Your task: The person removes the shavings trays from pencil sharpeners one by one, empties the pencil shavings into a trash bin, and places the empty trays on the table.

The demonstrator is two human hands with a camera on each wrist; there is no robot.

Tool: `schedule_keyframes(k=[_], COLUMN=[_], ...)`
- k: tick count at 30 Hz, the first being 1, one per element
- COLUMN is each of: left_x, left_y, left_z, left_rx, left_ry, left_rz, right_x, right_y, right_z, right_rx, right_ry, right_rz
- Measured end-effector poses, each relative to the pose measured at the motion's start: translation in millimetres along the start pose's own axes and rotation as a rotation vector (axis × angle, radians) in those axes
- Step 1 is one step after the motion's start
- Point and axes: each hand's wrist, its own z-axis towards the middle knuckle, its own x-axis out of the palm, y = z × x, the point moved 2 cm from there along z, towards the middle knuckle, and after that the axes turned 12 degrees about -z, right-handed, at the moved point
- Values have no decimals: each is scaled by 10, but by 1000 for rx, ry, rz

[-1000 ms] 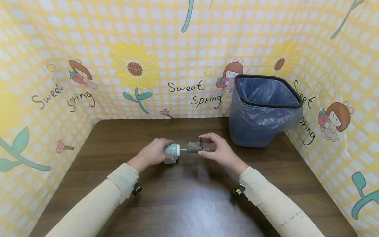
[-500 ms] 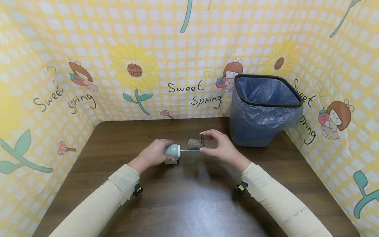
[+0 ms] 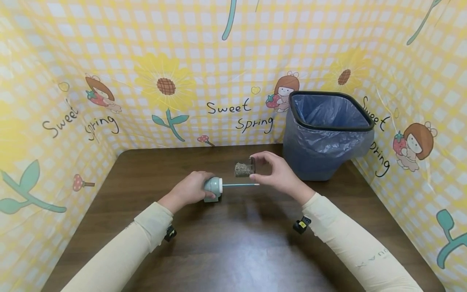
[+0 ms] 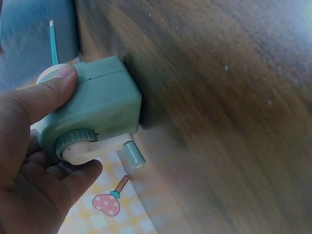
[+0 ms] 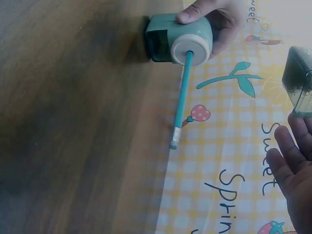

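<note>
My left hand [image 3: 187, 188] grips a green hand-crank pencil sharpener [image 3: 215, 186] on the table. In the left wrist view, its white crank arm [image 4: 100, 146] ends in a green knob. A blue-green pencil [image 3: 237, 185] sticks out of its white front ring to the right, eraser end outward. My right hand [image 3: 275, 173] pinches a clear shavings drawer [image 3: 243, 169] between thumb and fingers, raised behind the pencil and apart from the sharpener. Grey-brown shavings fill part of the drawer. The right wrist view shows a dark open slot [image 5: 157, 45] in the sharpener's side.
A bin [image 3: 310, 158] lined with a blue-grey bag stands at the back right of the brown wooden table [image 3: 226, 251]. Yellow checked cloth [image 3: 219, 73] with printed flowers and figures hangs around the table's back and sides.
My right hand has lifted the shavings drawer up and slightly right, off the line of the pencil, whose eraser end now shows. The left hand and sharpener have stayed nearly still.
</note>
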Motion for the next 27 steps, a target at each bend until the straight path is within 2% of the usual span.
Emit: schedule_keyframes(k=[6, 16, 27], left_x=[10, 12, 12], left_y=[11, 18, -4], left_z=[3, -4, -5], left_rx=[10, 15, 14], left_ry=[-1, -2, -10], left_rz=[18, 31, 32], right_x=[-112, -262, -398], right_y=[24, 77, 125], right_z=[26, 69, 123], right_rx=[6, -29, 0], right_ry=[-9, -27, -9], right_rz=[12, -40, -35])
